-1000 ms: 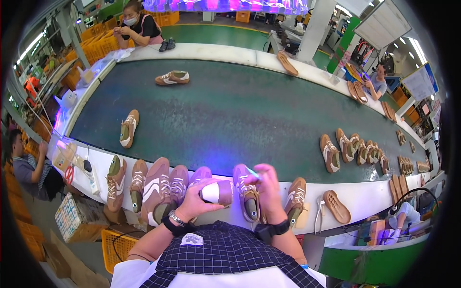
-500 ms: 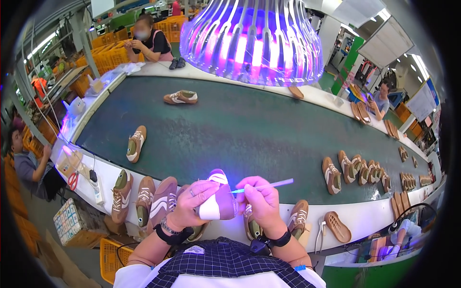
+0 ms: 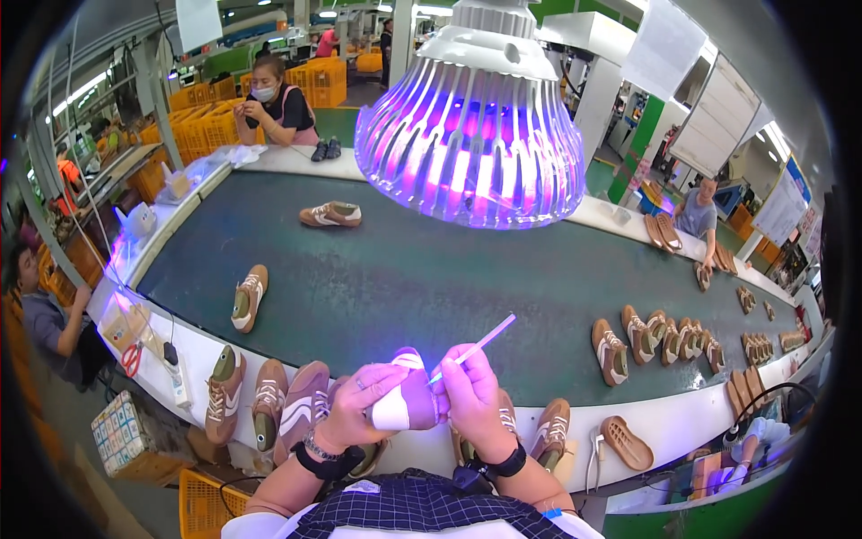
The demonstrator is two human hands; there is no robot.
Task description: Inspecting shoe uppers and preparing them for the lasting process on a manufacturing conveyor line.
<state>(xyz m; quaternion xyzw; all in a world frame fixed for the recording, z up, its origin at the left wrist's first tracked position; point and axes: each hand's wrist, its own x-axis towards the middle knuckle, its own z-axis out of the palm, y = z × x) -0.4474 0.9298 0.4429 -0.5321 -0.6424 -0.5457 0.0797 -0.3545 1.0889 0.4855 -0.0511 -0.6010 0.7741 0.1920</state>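
Under the violet light, my left hand [image 3: 355, 406] grips an upper with a broad white band, apparently a shoe [image 3: 415, 402]. My right hand [image 3: 470, 400] pinches a thin pale pen-like stick [image 3: 489, 334] close to its lower end. The stick's tip meets or nearly meets the shoe's side; I cannot tell which. Brown shoes with white laces stand on the white ledge to both sides of my hands, such as a brown shoe [image 3: 224, 395] on the left and a laced shoe [image 3: 550, 431] on the right. My forearms partly hide others.
A large ribbed lamp [image 3: 471, 135] hangs over the dark green belt [image 3: 431, 278]. Several shoes [image 3: 690, 340] stand on the belt's right. Pliers [image 3: 593, 460] and a brown sole [image 3: 627, 443] lie right, red-handled scissors [image 3: 132, 359] left. Other people sit around the belt.
My right hand has turned the stick steeper, its upper end rising leftward. The view has shifted, so the lamp appears lower. At far right, a person now reaches toward a shoe on the belt.
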